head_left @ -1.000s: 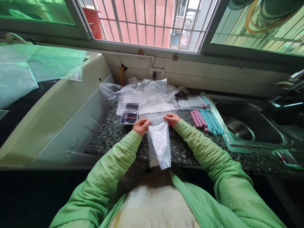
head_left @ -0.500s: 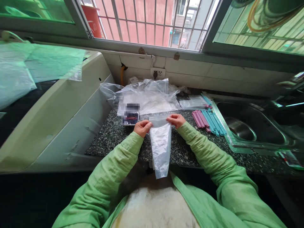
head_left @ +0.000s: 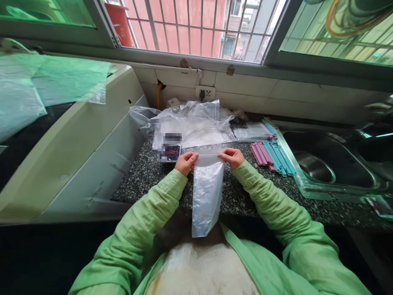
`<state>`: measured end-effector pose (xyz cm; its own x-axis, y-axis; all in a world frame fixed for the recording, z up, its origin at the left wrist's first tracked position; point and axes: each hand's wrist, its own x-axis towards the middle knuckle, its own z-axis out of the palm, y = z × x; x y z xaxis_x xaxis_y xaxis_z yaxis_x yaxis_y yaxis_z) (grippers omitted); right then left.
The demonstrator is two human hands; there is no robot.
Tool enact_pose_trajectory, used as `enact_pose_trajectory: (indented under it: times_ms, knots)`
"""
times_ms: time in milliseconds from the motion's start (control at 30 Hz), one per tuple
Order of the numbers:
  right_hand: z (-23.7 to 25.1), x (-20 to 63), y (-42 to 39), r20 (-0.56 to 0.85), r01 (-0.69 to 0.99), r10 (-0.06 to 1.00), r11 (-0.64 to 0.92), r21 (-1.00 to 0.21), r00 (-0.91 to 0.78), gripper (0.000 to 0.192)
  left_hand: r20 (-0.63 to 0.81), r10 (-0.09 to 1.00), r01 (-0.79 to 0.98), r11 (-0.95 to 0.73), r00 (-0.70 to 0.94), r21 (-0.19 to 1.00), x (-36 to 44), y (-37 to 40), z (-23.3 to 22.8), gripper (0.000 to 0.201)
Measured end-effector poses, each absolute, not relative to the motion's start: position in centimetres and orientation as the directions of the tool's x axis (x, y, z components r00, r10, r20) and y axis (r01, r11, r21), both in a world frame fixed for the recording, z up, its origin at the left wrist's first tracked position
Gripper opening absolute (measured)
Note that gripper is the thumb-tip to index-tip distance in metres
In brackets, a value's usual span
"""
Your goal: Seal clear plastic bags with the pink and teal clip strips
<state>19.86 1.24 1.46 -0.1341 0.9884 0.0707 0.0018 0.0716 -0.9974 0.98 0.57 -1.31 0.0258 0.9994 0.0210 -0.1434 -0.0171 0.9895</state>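
Since a second ago the clear bag (head_left: pixel 206 192) has dropped straighter and hangs lower — its bottom edge now reaches past the front of the counter (head_left: pixel 144 172) toward the person's lap. Left hand (head_left: pixel 185 162) pinches the bag's top left corner, right hand (head_left: pixel 232 157) pinches the top right, stretching the mouth between them. Beyond the hands lies a heap of plastic bags (head_left: pixel 190 123); pink and blue clips (head_left: pixel 272 153) rest just beside the sink (head_left: pixel 325 168).
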Motion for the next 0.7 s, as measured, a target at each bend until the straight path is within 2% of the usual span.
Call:
enact_pose_trajectory:
  times_ms: [267, 500, 700]
  knots:
    - [1.6, 20.5, 1.6, 0.128, 0.032, 0.987, 0.132, -0.991, -0.100, 0.021, -0.054, 0.998, -0.252, 0.061, 0.033, 0.966, 1.9, 1.3, 0.3, 0.031]
    - [1.7, 21.3, 1.9, 0.135, 0.071, 0.990, 0.138, -0.988, -0.051, 0.026, -0.166, 0.968, -0.218, 0.206, 0.187, 0.954, 2.5, 1.8, 1.5, 0.041]
    - [1.8, 21.3, 1.9, 0.105, 0.098, 0.993, 0.109, -0.989, -0.051, 0.030, -0.116, 0.969, -0.208, 0.162, 0.219, 0.964, 2.1, 1.5, 1.6, 0.041]
